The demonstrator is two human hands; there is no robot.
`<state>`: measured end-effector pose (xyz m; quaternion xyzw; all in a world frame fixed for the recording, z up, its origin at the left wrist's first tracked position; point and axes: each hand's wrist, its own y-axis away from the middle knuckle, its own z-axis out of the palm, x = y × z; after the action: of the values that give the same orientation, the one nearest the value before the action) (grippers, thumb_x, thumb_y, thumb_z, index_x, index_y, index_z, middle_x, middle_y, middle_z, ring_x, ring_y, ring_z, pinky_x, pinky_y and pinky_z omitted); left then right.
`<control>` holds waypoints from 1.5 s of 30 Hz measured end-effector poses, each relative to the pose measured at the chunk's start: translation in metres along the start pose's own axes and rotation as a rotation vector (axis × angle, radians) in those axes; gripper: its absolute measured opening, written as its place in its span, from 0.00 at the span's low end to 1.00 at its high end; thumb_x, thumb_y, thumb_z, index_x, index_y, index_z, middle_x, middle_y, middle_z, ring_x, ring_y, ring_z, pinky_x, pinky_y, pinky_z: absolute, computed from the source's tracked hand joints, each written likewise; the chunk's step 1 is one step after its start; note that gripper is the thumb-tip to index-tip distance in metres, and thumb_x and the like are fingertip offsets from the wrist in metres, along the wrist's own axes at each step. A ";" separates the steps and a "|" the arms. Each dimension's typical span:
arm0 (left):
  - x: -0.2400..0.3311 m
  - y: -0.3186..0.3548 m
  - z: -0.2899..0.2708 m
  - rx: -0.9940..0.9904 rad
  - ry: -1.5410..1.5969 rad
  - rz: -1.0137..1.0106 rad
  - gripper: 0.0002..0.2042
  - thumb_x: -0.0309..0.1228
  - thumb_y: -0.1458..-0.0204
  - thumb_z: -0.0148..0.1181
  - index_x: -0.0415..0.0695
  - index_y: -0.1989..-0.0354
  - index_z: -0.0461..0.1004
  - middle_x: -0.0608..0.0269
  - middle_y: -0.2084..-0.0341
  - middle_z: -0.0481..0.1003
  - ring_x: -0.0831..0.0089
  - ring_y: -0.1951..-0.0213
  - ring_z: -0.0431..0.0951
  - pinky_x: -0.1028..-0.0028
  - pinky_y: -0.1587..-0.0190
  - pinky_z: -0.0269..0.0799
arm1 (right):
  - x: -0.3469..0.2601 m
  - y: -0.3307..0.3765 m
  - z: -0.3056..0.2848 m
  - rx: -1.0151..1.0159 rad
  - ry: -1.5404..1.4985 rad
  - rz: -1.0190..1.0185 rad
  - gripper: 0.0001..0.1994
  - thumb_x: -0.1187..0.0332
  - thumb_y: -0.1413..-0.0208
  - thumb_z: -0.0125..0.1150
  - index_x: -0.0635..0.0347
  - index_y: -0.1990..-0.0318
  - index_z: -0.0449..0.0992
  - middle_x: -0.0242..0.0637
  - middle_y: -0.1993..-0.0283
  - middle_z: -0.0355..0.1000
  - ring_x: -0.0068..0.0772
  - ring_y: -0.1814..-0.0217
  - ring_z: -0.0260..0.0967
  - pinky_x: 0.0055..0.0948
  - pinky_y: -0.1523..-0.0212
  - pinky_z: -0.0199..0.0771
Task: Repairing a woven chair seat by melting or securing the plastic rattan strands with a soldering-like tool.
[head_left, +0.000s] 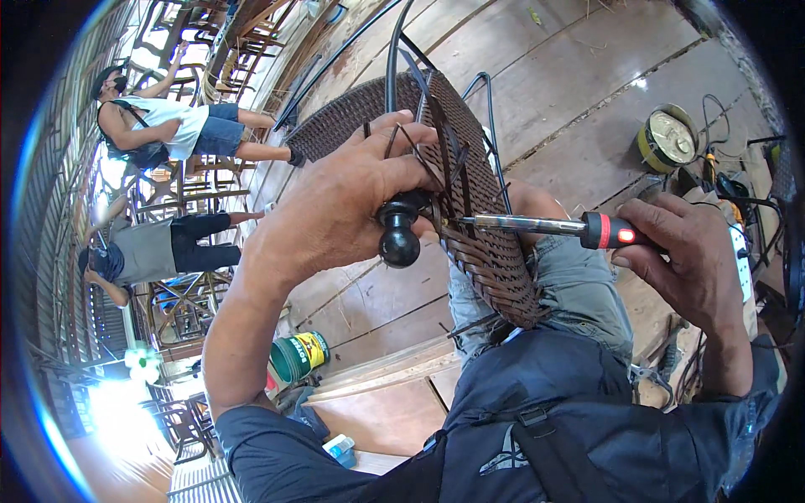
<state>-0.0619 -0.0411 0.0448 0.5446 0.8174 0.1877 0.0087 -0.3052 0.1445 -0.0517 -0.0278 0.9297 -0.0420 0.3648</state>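
A dark brown woven wicker chair (pixel 495 218) with black metal tubing lies across my lap. My left hand (pixel 344 193) is closed around its woven edge, with loose brown strips sticking up between the fingers. Just under that palm a black rounded knob (pixel 400 239) shows; I cannot tell how it is joined to the chair. In my right hand (pixel 683 251) is a soldering iron (pixel 537 225) with a black and red handle, a lit red spot and a metal shaft. Its tip points left and meets the weave beside my left thumb. The fingertips of my left hand are partly hidden.
A yellow-green tin (pixel 668 141) stands on the plank floor at the right, near cables and a white power strip (pixel 741 261). A green bucket (pixel 299 355) is at lower left. Two people (pixel 176 126) stand at the left among stacked chair frames (pixel 180 302).
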 end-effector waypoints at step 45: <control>0.001 -0.002 0.001 0.026 0.048 0.042 0.16 0.30 0.66 0.67 0.39 0.66 0.72 0.43 0.48 0.64 0.45 0.41 0.58 0.55 0.42 0.55 | -0.032 -0.011 -0.020 -0.037 0.324 -0.060 0.16 0.60 0.57 0.63 0.57 0.62 0.70 0.38 0.74 0.63 0.41 0.73 0.65 0.38 0.73 0.61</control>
<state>-0.0636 -0.0398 0.0433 0.5572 0.8080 0.1904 -0.0219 -0.2950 0.1370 -0.0143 -0.0554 0.9757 -0.0397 0.2080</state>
